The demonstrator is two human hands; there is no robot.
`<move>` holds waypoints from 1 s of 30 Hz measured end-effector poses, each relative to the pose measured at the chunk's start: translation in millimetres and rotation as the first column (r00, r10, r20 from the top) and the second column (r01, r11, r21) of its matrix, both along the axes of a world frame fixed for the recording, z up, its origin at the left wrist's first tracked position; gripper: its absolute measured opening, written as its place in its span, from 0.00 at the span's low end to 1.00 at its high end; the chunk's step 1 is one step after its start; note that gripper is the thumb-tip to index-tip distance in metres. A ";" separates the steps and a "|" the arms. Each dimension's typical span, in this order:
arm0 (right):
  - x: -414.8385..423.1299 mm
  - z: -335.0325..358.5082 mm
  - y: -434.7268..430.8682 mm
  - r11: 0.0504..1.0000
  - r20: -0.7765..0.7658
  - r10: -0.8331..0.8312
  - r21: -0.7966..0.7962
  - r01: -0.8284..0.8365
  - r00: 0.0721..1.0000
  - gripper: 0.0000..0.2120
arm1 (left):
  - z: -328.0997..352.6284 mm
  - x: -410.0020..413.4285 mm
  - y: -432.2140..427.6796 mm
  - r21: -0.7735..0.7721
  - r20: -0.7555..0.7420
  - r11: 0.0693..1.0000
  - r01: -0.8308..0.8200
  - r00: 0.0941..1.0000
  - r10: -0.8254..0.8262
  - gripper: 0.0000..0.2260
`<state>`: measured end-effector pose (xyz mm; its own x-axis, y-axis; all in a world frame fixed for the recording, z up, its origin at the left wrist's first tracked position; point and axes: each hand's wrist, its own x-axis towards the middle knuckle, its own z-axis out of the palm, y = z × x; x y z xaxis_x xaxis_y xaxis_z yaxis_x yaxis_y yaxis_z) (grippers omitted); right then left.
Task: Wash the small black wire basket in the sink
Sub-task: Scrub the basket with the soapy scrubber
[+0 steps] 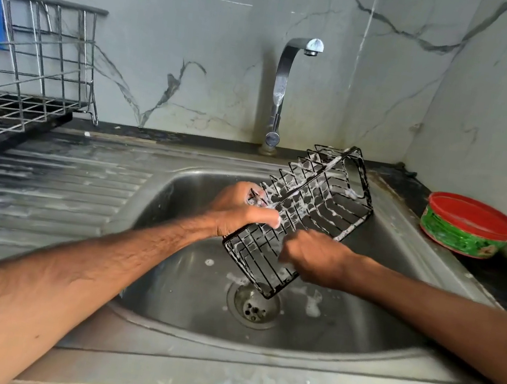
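Sink holds foam flecks round the drain; black wire basket tilted over it, far end up near the tap, clear of the walls. Lidded green tub on the right counter. Left hand clamped on the basket's left rim; right hand blurred at its near side, grip unreadable.

Soft, even light filled the scene, with faint shadows in the sink and pale glare on the tap. The wide lens bowed the edges, and the right hand was smeared by motion blur.
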<state>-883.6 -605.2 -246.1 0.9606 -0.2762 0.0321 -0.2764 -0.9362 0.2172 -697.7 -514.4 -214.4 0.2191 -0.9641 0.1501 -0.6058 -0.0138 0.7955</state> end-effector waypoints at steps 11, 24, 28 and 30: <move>-19.0 42.8 -48.0 0.987 0.183 -0.161 0.043 0.155 0.970 0.13 | -1.9 2.1 -7.2 -0.095 -0.091 0.993 -0.076 0.994 0.067 0.31; -20.6 33.4 -29.9 0.876 0.084 -0.281 -0.384 0.291 0.956 0.11 | 1.9 1.2 -0.4 -0.092 0.022 0.993 -0.078 0.997 0.081 0.38; -3.6 2.8 -9.5 0.962 0.053 -0.092 -0.251 0.102 0.994 0.07 | 4.0 -5.0 -0.1 -0.143 -0.025 0.987 -0.079 0.997 0.076 0.37; 2.5 -6.6 0.5 0.993 0.005 0.027 -0.117 -0.026 1.000 0.10 | 7.4 -5.7 -0.3 -0.173 -0.070 0.982 -0.078 0.995 0.066 0.37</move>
